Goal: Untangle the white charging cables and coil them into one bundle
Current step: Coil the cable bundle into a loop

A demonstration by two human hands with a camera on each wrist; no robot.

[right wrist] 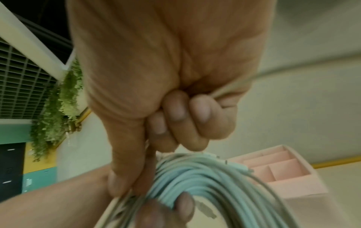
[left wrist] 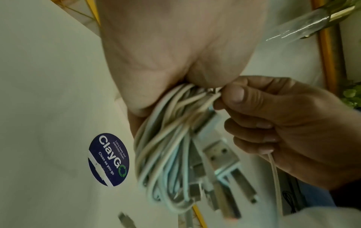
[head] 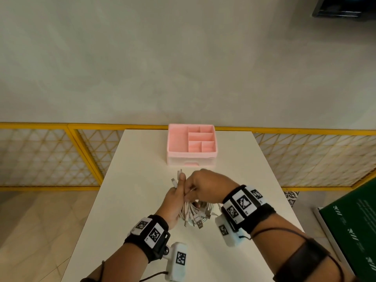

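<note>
White charging cables (head: 192, 212), thin and round with metal USB plugs, hang as one coiled bundle above the white rectangular worktop (head: 126, 180), between the two hands. The left hand (head: 175, 202) grips the top of the bundle, with the thumb up and the fingers curled around the loops. The right hand (head: 205, 186) is just beside it, touching it, and its curled fingers (left wrist: 234, 95) pinch some strands at the top of the coil; one loose strand also goes out from this fist. The plugs hang down at the bottom of the bundle. A pink plastic organizer box (head: 191, 145) with open compartments stands on the far part of the worktop. A round dark blue sticker (left wrist: 108, 159) lies on the worktop near the bundle.
</note>
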